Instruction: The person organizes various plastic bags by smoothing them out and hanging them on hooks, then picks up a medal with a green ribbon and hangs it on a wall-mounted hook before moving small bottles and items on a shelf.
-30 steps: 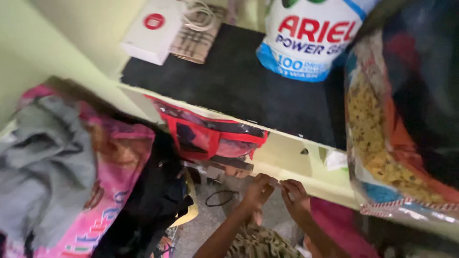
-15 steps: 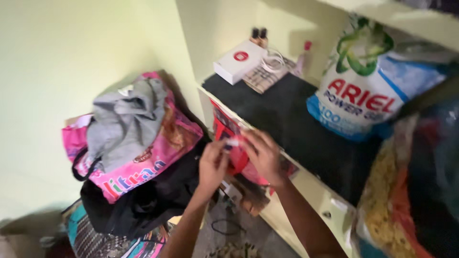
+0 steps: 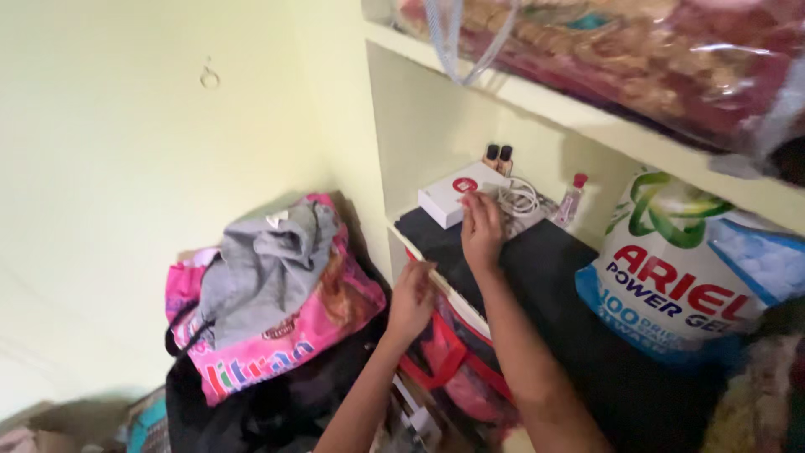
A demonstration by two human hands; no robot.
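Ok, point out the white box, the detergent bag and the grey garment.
white box (image 3: 444, 200): head view, top face.
detergent bag (image 3: 671, 277): head view, printed front.
grey garment (image 3: 260, 268): head view, middle folds.

Both bare forearms reach up from the lower edge of the view. Left hand (image 3: 411, 298) sits lower, fingers loosely curled, palm turned away. Right hand (image 3: 481, 228) stretches farther forward and higher, fingers extended, back of hand showing.

The single head camera looks down and forward from above the person's arms, close to the work. It faces a wall shelf (image 3: 537, 277) at 2 o'clock, with a clothes pile (image 3: 268, 294) at 9 o'clock.
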